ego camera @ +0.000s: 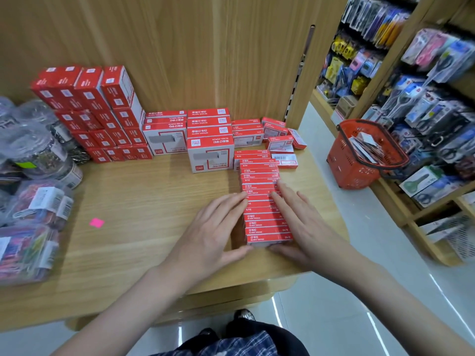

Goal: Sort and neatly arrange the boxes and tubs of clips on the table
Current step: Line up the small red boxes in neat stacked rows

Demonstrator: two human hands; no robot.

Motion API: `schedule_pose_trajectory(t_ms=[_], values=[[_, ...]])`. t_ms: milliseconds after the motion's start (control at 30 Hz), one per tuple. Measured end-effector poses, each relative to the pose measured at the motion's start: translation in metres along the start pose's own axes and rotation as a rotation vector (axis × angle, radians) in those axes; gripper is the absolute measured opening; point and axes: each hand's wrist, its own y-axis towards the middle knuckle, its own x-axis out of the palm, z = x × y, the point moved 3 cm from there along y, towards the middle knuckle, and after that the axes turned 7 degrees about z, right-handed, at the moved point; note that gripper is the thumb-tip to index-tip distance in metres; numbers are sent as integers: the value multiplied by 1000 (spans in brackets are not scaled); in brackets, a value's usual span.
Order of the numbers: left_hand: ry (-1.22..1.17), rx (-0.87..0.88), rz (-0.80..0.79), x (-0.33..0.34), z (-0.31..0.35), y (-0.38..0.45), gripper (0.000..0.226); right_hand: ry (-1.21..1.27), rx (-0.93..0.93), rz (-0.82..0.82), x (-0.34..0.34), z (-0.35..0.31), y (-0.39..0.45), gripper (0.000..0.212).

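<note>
A long row of small red staple boxes [262, 201] runs from the table's front edge toward the back. My left hand [213, 232] lies flat against the row's left side, thumb at its near end. My right hand [305, 222] presses the right side with straight fingers, thumb also at the near end. Larger red-and-white boxes [209, 147] stand stacked behind the row. A tall stack of red boxes [95, 109] fills the back left. Clear tubs of clips [36, 150] and packs of coloured clips [30, 227] sit at the left edge.
A few loose small red boxes [280, 140] lie at the back right of the wooden table [144, 201]. A pink paper scrap [96, 222] lies on the table. A red shopping basket [365, 155] stands on the floor by shelves of hanging goods.
</note>
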Motion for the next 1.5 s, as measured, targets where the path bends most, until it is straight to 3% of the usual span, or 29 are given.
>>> schedule_pose_trajectory(t_ms=[333, 633, 833, 1000, 1333, 1400, 1500], values=[[112, 23, -7, 1, -14, 32, 73, -20, -14, -49, -2, 21, 34, 84], [167, 44, -49, -4, -20, 38, 74, 202, -40, -145, -5, 35, 44, 97], [135, 34, -93, -3, -16, 40, 73, 592, 179, -2, -30, 43, 62, 62], [38, 46, -112, 6, -13, 47, 74, 702, 276, 25, -17, 40, 77, 67], [130, 81, -50, 11, -13, 45, 74, 884, 367, -14, -7, 23, 80, 71], [118, 80, -43, 11, -15, 44, 74, 944, 390, -7, -11, 21, 80, 61], [129, 80, -37, 11, -15, 44, 74, 1094, 469, 39, -16, 21, 83, 26]])
